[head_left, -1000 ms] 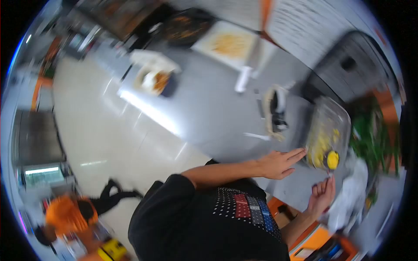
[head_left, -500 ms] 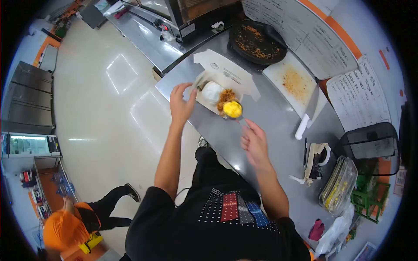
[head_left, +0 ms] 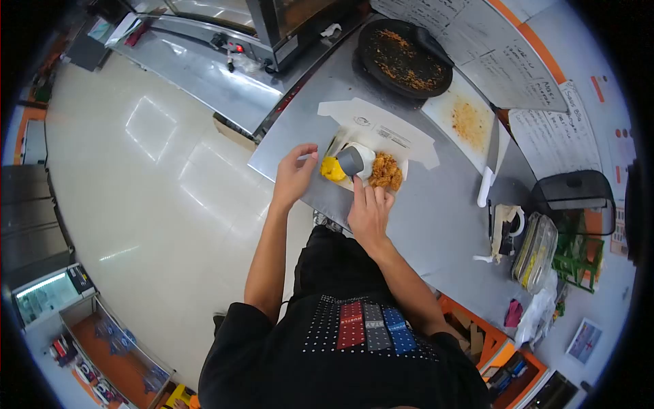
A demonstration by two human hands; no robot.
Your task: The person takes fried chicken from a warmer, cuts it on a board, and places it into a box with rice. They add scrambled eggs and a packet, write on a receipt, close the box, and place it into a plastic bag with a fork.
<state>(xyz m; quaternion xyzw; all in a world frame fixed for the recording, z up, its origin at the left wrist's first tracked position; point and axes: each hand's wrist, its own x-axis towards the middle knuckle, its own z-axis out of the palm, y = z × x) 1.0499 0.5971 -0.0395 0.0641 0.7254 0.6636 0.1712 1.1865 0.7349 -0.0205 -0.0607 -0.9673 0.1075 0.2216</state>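
Observation:
An open cardboard food box [head_left: 402, 136] lies on the steel counter with its lid folded back. Inside are white rice [head_left: 368, 158], yellow food [head_left: 332, 169] at the left end and crisp brown fried pieces [head_left: 386, 172] at the right. My right hand [head_left: 370, 213] grips the handle of a dark grey scoop [head_left: 350, 161], whose bowl is tipped over between the rice and the yellow food. My left hand [head_left: 295, 174] hovers beside the box's left end, fingers bent and thumb apart, with nothing visible in it.
Behind the box is a dark stone mortar [head_left: 402, 58] with a pestle and brown crumbs. A stained cutting board [head_left: 463, 119] and a white-handled knife [head_left: 486, 185] lie to its right. A clear plastic container [head_left: 535, 252] stands farther right. The counter edge borders open floor on my left.
My right hand moved left and turned the scoop over, and the yellow food now lies in the box's left end. My view shifted; the person in orange has mostly left it.

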